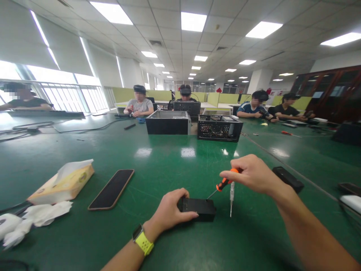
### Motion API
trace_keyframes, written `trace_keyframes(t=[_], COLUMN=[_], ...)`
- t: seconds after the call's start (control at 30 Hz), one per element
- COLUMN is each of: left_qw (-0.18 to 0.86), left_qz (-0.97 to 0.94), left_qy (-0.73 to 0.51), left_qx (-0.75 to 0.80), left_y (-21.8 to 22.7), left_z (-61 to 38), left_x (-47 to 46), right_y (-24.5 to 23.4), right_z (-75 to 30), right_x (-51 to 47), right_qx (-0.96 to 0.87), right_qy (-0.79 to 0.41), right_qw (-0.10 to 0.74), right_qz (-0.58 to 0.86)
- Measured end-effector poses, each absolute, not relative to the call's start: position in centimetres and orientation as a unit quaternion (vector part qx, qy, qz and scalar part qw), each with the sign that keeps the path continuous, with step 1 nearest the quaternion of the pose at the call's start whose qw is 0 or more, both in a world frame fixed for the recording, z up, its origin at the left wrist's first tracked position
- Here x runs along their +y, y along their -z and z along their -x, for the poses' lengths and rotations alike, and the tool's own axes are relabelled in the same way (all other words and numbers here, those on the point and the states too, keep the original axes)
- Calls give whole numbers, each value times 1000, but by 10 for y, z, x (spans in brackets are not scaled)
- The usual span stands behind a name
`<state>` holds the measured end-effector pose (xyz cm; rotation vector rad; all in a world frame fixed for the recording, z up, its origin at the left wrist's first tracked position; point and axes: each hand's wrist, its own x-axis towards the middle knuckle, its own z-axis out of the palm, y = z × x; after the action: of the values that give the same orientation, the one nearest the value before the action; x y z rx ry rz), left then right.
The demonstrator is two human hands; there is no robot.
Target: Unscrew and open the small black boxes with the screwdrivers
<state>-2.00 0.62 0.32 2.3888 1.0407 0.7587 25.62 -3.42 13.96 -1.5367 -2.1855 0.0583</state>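
Observation:
My left hand [172, 210], with a yellow-strapped watch on the wrist, is closed around the left end of a small black box [199, 208] lying on the green table [158, 165]. My right hand [251, 174] grips an orange-handled screwdriver [224, 183] whose thin shaft slants down to the box's top right edge. A clear-handled tester screwdriver [231, 198] hangs upright from the same hand, its tip near the table just right of the box.
A black phone [112, 189] lies face up to the left, beside a tissue box [62, 183] and crumpled tissues [45, 212]. Another black device [288, 178] sits right of my hand. Two open computer cases [168, 122] [219, 128] stand mid-table. Several people sit at the far side.

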Motion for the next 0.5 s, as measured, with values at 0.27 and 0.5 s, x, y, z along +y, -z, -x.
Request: trace_keyframes(t=[0.27,0.5], left_qw=[211,209], left_qz=[-861,-861], left_qy=[-275,-278], left_qx=[372,372], left_y=[0,0], left_z=[21,21], left_x=[8,7], right_y=[-145,-142], right_z=[-254,-257], right_x=[-42,-34], right_qx=[-835,-818], right_qy=[-101,-89], right_qw=[223,231], right_qz=[493,519])
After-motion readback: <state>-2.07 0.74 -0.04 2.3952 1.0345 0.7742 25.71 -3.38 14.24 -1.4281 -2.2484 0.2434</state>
